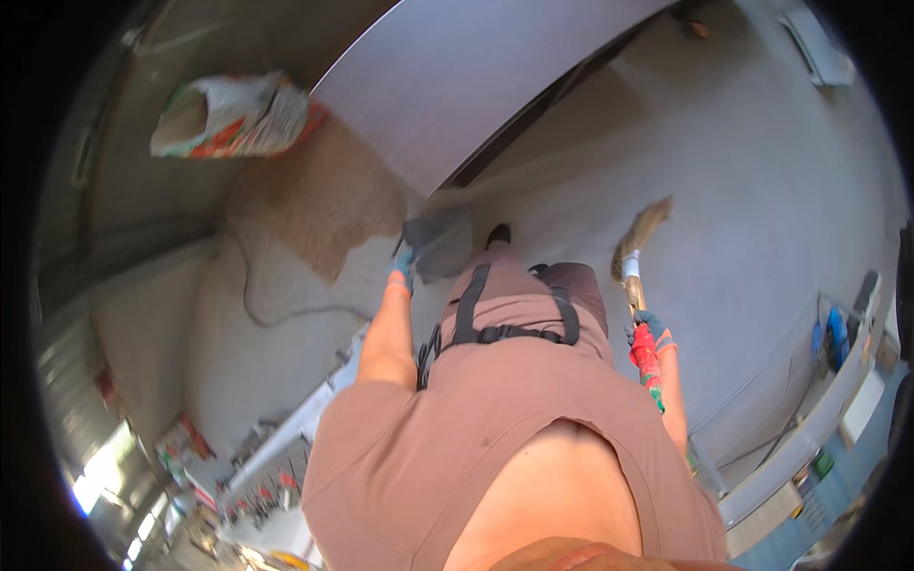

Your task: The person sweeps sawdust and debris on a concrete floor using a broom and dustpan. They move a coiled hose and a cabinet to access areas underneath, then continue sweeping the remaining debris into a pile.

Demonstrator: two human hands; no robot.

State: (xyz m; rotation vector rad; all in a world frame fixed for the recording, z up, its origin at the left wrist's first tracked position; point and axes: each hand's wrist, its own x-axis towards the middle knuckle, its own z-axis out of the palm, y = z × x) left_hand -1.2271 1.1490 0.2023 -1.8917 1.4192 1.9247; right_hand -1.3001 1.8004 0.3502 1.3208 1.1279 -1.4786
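Grey, smooth floor (762,209) spreads widely through the workshop, and at the far left some bright windows (103,466) give light. Near them, an open bag of white, red and orange colour (271,119) is beside a wide brown patch of loose material (328,195) on the floor. A thin dark cable (249,285) curves below it, toward a pale long surface (297,430) which carries many small tools (271,500). Next is the left hand in a blue-grey glove (404,264); its grip seems closed on the edge of a dark grey flat pan (445,246), somewhat blurred, near the brown patch. Above the pan extends a large pale grey panel (476,86). Farther right, the right hand in a grey-blue glove (649,328) has its grip closed firmly around a brush with brown bristles and a red-wrapped handle (633,293); its bristles point away from the person. At the far right hangs a bright blue object (838,335).
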